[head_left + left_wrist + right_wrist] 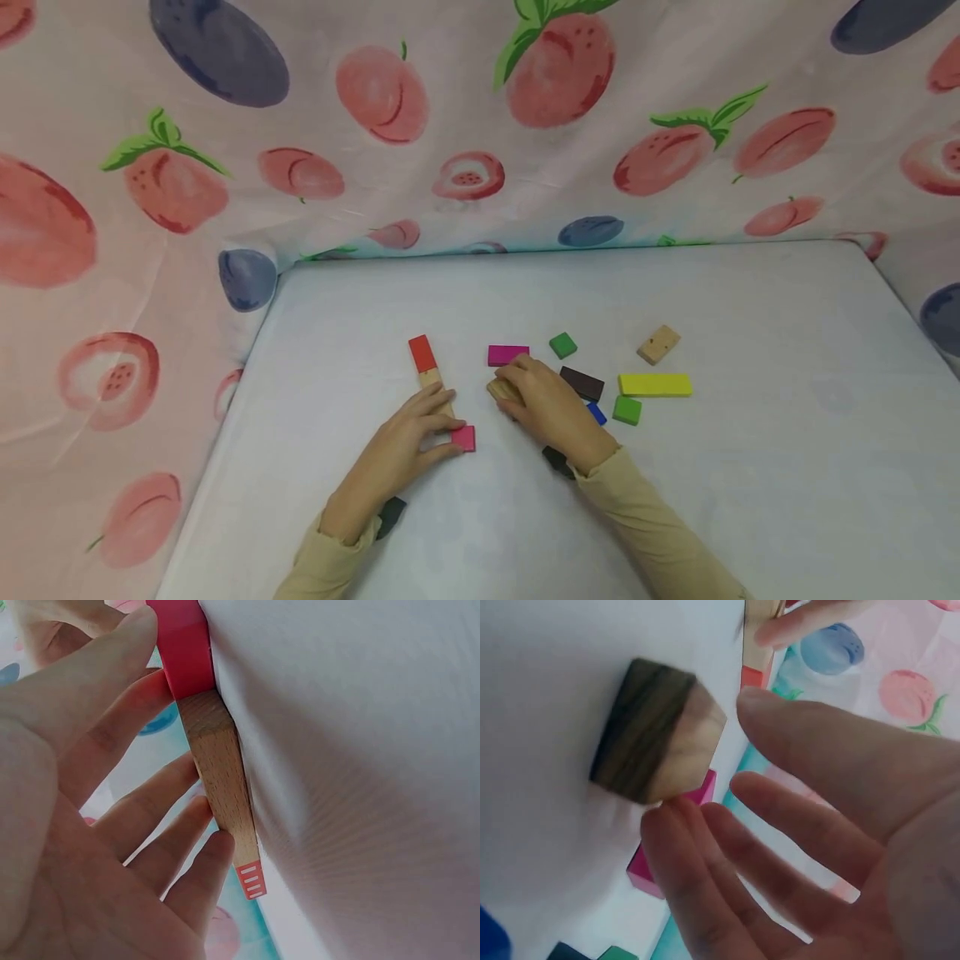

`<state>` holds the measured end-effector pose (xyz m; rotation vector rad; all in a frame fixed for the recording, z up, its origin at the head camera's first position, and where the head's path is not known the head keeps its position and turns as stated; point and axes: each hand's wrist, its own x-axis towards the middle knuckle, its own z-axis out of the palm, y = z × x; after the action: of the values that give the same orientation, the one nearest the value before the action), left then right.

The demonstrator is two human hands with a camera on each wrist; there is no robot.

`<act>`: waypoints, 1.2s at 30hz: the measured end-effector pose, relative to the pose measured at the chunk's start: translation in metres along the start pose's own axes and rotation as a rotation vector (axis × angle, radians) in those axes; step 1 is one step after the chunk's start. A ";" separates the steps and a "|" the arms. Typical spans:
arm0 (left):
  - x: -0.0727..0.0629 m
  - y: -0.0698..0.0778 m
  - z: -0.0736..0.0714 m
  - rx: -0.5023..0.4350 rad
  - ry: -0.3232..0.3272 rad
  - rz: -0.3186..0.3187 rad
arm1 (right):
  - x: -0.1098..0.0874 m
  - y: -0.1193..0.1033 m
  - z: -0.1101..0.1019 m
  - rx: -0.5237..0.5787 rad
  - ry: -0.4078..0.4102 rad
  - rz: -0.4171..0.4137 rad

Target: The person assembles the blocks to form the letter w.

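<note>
In the head view a row runs from a red block point(423, 354) through a plain wooden block point(447, 408) to a small pink block point(466, 438). My left hand point(401, 446) lies along this row, its thumb and index finger on either side of the pink block. In the left wrist view its other fingers touch the side of the wooden block point(221, 776). My right hand point(551, 407) holds a striped wooden block point(501, 390) at its fingertips, just right of the row. The right wrist view shows that block point(656, 735) tilted, with a fingertip at its lower edge.
Beyond the right hand lie a magenta block point(508, 356), a green block point(563, 345), a dark brown block point(582, 383) and a partly hidden blue block point(596, 413). Farther right are a yellow block point(655, 385), a light green block point(627, 410) and a wooden block point(659, 345).
</note>
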<state>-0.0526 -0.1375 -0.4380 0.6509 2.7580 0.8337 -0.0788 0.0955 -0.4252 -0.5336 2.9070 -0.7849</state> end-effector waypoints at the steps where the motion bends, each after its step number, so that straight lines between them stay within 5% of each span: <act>1: 0.000 0.000 0.000 -0.001 0.000 -0.002 | 0.000 0.000 -0.001 0.007 -0.007 -0.005; 13: 0.000 -0.003 0.000 -0.012 -0.006 -0.019 | 0.001 0.005 0.000 0.084 -0.065 0.018; 24: 0.002 -0.001 0.003 -0.014 -0.008 -0.015 | 0.000 0.007 0.006 0.120 -0.051 0.111; 36: 0.000 0.000 0.001 -0.002 0.009 -0.006 | 0.004 0.008 0.008 0.137 -0.036 0.124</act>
<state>-0.0525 -0.1367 -0.4392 0.6403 2.7657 0.8397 -0.0832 0.0966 -0.4359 -0.3475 2.7945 -0.9374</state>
